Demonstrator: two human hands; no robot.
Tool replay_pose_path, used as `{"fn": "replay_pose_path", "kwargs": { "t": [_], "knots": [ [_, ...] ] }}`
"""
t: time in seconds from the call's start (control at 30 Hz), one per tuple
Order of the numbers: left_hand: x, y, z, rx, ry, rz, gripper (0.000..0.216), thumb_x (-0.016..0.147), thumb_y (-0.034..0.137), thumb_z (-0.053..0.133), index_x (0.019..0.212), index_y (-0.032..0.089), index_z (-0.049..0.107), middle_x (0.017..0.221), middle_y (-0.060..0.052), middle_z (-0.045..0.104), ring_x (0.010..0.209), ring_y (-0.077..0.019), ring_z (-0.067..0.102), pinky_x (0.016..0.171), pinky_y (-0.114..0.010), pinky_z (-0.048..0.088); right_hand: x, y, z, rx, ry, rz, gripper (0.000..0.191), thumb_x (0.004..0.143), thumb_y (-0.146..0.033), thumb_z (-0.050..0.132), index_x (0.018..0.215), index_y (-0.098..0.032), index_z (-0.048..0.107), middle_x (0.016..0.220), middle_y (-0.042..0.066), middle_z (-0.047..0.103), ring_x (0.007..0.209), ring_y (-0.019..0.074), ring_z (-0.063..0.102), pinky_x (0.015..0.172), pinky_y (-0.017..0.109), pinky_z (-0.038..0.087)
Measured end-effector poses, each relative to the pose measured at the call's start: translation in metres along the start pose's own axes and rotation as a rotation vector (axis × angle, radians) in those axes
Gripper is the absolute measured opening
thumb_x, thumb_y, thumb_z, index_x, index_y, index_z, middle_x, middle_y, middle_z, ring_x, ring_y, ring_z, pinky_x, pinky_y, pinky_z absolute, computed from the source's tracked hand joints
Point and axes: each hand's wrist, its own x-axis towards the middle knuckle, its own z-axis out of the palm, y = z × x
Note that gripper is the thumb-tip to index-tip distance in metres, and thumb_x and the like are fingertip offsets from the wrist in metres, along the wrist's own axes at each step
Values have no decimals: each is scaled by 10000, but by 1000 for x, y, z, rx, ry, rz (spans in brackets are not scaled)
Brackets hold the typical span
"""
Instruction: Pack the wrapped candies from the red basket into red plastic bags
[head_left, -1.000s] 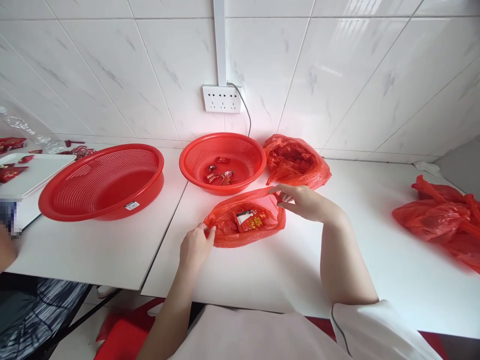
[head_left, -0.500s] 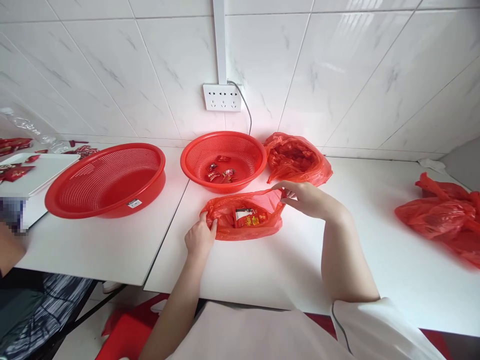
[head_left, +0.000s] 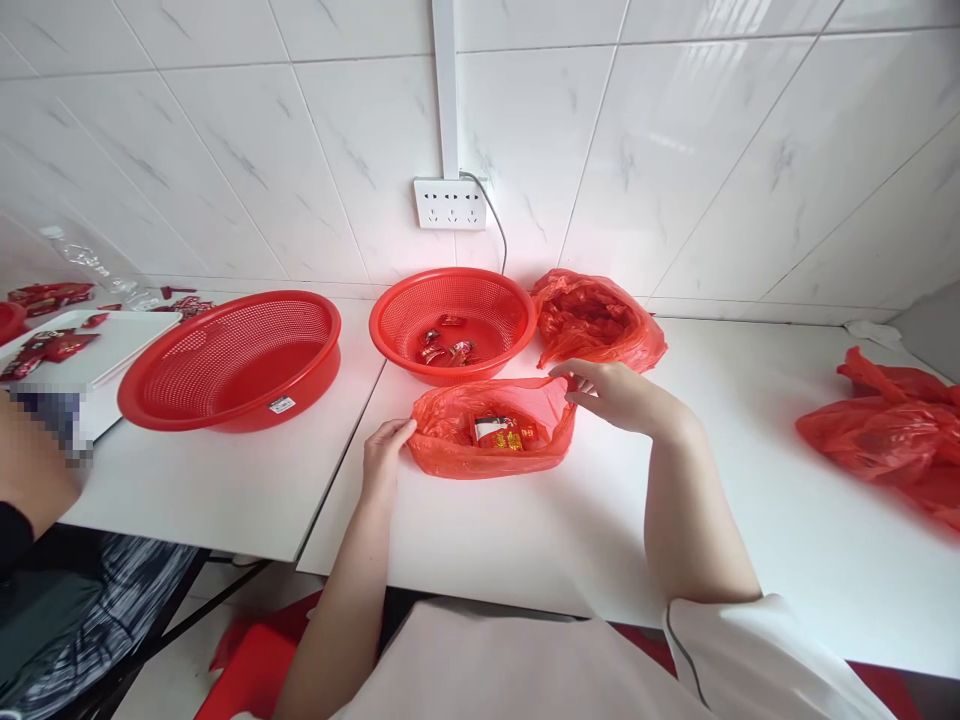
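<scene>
Stretching L-to-R btwn hands (head_left: 382, 455) (head_left: 619, 392), red bag (head_left: 487, 463) (mouth up)

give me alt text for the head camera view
A right hand pinches the rim of an open red plastic bag on a white table, left hand at its other end, a red packet inside. Behind it are a red basket with small packets and another red bag.

Bag (head_left: 457, 460) — crinkled plastic; tiles (head_left: 675, 140) — glossy
</scene>
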Motion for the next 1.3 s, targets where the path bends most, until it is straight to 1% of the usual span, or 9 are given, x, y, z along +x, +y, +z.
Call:
{"fn": "replay_pose_path", "kwargs": {
  "t": [0.2,0.37,0.53,0.7,0.9,1.03,1.1,1.2,1.3],
  "knots": [
    [6,23,-7,-576,-67,-126,164,737,311,690,851,193,697,971,-34,690,923,-175,625,787,-277,487,-1,5,-6,36,83,38,315,862,-220,491,1140,-312,608,958,20,686,827,185,641,659,295,506],
    [13,61,-7,-665,-162,-16,171,772,294,661,908,203,712,1003,-35,699,969,-184,630,859,-299,498,-3,8,-14,200,396,17,258,844,-285,569,1093,-274,635,937,36,679,837,202,646,760,368,524],
    [23,102,12,-562,-219,84,154,758,310,686,867,209,727,973,-33,712,951,-190,641,832,-286,510,3,-13,-15,762,719,-215,185,850,-275,560,1029,-250,601,937,28,649,856,173,643,827,359,522],
    [18,126,51,-288,-377,167,218,744,346,705,869,173,747,1029,-89,719,1034,-268,630,850,-351,505,16,-56,0,867,542,-270,169,831,-189,482,829,-214,649,880,28,637,818,154,626,788,323,515],
    [27,131,82,-201,-532,193,214,761,344,707,893,184,761,1170,-103,676,1163,-286,571,982,-401,438,33,-90,22,493,332,-287,190,846,-311,553,923,-210,694,995,44,613,840,154,588,789,315,463],
    [29,138,93,-59,-723,334,166,782,297,695,889,176,734,1276,-109,601,1247,-288,500,1029,-409,409,45,-90,32,468,415,-248,242,826,-432,617,821,-192,648,838,16,577,706,131,532,657,276,429],
    [26,141,97,25,-805,394,329,722,259,751,1038,199,677,1259,-104,597,1203,-276,532,998,-404,439,47,-86,31,526,432,-226,249,824,-435,625,782,-189,622,781,0,562,679,124,515,635,266,418],
    [21,144,99,196,-767,452,618,700,219,761,1273,265,532,1329,-78,545,1216,-255,520,1012,-383,430,42,-75,20,649,406,-213,294,802,-455,656,719,-181,588,724,-8,564,658,122,511,629,267,423],
    [20,147,95,341,-806,402,500,794,272,670,1281,273,559,1294,-52,584,1203,-252,534,1004,-360,430,33,-65,5,862,380,-263,280,817,-434,657,718,-181,591,732,4,594,671,126,536,650,277,453]
  ]
}}
